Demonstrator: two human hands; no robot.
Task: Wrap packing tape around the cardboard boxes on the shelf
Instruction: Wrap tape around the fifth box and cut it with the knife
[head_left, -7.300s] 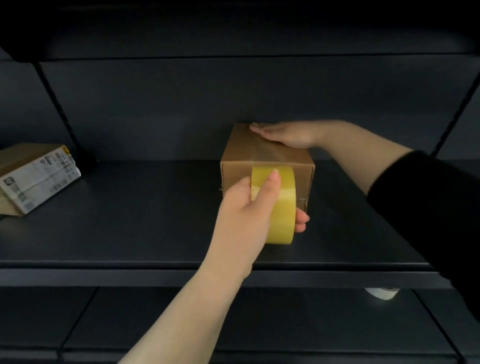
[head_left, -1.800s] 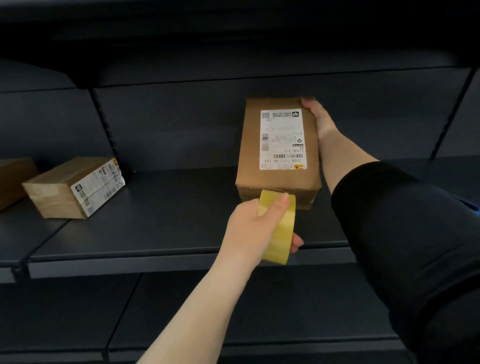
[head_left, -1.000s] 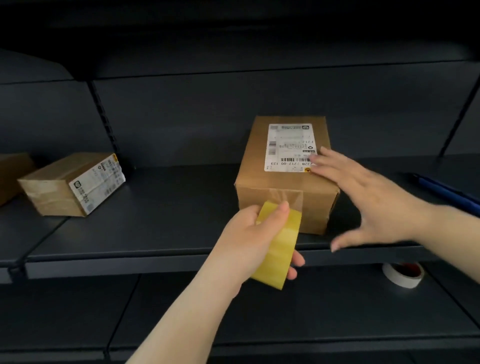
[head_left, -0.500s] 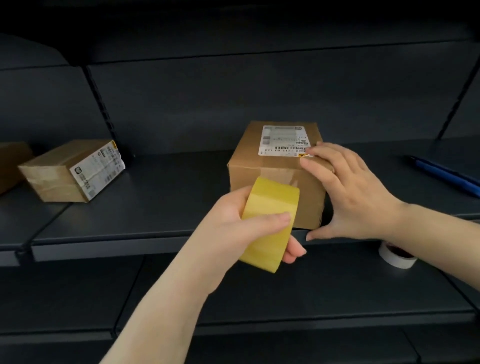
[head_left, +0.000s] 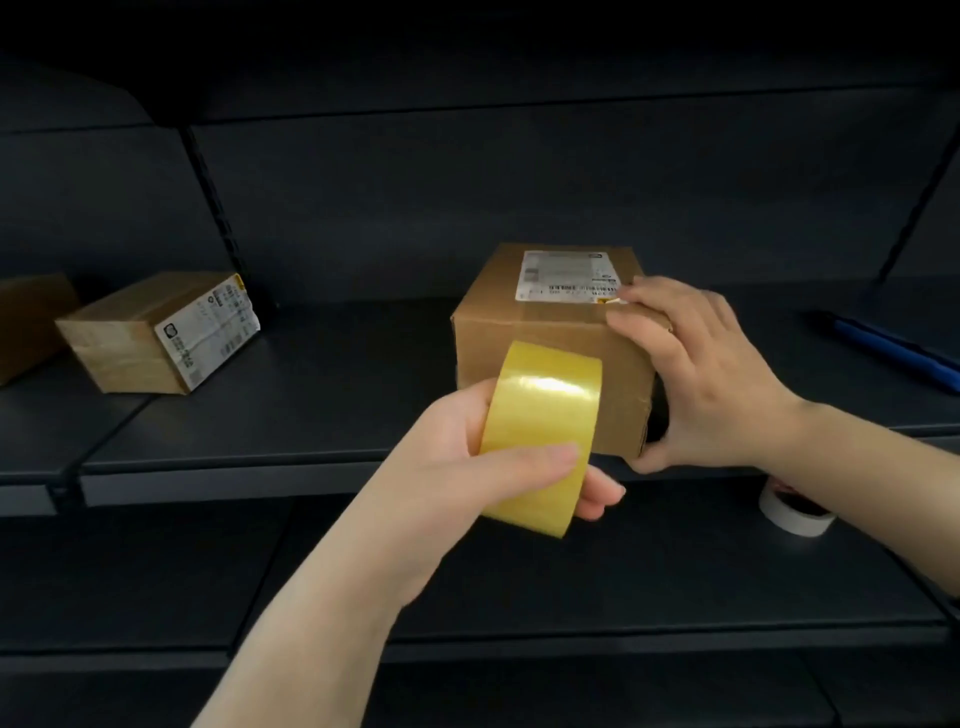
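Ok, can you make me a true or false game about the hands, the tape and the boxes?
1. The left hand holds the yellow tape roll. True.
2. The right hand is on the box with the label. True.
3. The labelled box sits on the bottom shelf. False: it sits on the upper shelf.
4. The white tape roll is on top of a box. False: it lies on the lower shelf.
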